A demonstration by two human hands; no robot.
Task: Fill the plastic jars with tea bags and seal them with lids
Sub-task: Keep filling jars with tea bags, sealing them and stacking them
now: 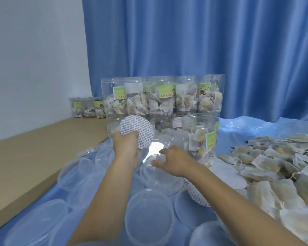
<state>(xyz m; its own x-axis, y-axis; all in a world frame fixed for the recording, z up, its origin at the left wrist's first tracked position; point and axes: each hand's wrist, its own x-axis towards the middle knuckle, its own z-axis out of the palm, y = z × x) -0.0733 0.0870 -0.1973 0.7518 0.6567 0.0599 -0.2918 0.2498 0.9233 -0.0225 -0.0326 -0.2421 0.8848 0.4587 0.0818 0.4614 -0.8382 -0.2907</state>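
Left hand (125, 145) pinches a white printed seal liner (136, 132), round and flat; right hand (174, 161) grips a clear plastic lid (155, 153).

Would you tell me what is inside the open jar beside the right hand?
Tea bags fill the open jar's lower part; its green label hides some.

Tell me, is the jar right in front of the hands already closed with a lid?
No, the jar stands open at the top with tea bags inside, while the left hand holds a round seal liner beside it.
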